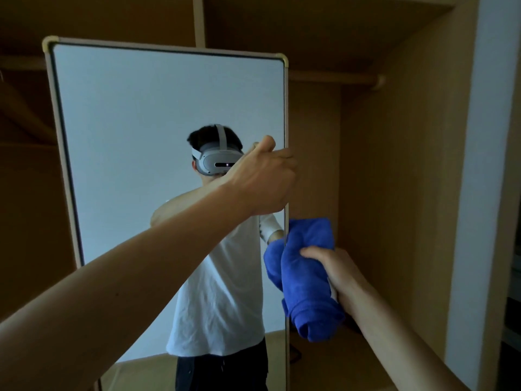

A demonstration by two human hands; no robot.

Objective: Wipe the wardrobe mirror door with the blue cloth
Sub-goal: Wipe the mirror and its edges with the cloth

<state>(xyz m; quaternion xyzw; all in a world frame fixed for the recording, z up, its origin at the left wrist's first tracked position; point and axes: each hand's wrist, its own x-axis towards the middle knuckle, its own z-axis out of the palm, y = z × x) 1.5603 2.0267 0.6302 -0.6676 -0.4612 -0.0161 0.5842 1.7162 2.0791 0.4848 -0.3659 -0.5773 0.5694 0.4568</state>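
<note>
The wardrobe mirror door (135,114) stands upright in a beige frame and fills the left and middle of the view. It reflects a person in a white shirt with a headset. My left hand (265,182) is closed around the door's right edge at mid height. My right hand (335,266) holds the bunched blue cloth (307,277) just right of that edge, below my left hand. The cloth touches or nearly touches the frame edge; its reflection shows in the glass.
Behind and to the right of the door is the open wooden wardrobe interior (394,193) with a hanging rail (338,79) near the top. A white wall strip (485,165) runs down the far right.
</note>
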